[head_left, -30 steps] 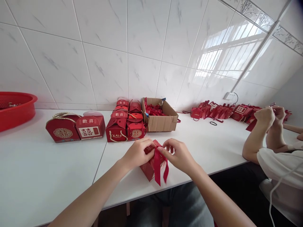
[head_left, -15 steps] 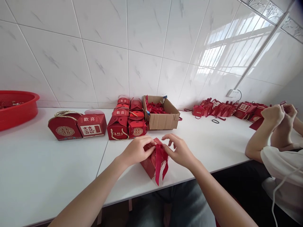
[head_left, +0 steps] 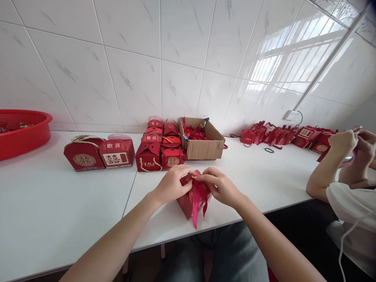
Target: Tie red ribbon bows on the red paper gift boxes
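Observation:
A small red gift box (head_left: 185,204) stands on the white table close to its front edge. Red ribbon (head_left: 196,203) is gathered at the top of the box, and its two tails hang down the side facing me. My left hand (head_left: 174,183) pinches the ribbon at the gather from the left. From the right, my right hand (head_left: 221,186) has its thumb and forefinger closed on the ribbon at the same spot. The fingertips partly hide the gather, so its exact form cannot be made out.
Behind the box are several red gift boxes (head_left: 148,154) and a cardboard carton (head_left: 204,149) of red ribbon. Two rope-handled boxes (head_left: 116,154) and a red plastic basket (head_left: 26,143) stand left. At right, a co-worker's hands (head_left: 346,143) hold ribbon near more red boxes (head_left: 307,135).
My right hand's fingers have come in from above the box's right side and closed on the ribbon. The left hand stays at the gather. The view has shifted slightly.

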Tool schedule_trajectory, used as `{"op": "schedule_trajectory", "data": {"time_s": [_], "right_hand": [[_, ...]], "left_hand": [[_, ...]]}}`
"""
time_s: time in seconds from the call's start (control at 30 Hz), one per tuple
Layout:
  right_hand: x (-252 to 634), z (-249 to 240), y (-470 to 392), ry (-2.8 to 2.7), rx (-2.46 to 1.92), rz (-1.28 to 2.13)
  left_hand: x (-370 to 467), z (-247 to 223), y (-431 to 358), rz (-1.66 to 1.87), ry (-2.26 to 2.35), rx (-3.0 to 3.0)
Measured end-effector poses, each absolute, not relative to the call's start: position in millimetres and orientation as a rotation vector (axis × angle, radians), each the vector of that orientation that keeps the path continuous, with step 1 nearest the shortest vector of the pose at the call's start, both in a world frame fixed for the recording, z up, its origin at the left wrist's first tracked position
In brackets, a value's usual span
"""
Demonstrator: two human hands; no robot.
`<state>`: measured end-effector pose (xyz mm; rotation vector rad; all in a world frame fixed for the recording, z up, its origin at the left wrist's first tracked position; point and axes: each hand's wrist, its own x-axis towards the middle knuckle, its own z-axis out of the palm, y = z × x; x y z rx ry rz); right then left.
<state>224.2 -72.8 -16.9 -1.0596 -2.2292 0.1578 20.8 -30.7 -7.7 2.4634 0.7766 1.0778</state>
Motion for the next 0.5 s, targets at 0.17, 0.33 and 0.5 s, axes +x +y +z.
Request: {"op": "schedule_trajectory", "data": {"time_s": [0.17,0.33,0.5], "right_hand": [[226.7,-18.2,-75.3,-2.282,-1.043,0.151],[229.0,-16.4,-77.2,-2.326,-1.011,0.153],[227.7,-17.3,-76.3,-2.288,-0.995,0.155]], "left_hand": [[18.5,-12.2,-24.7,1.113,0.778,2.601],[17.4,-14.8,-20.9,1.088,0.797,2.712],[19.2,-13.2,-23.3,1.006,0.775,2.483]]}}
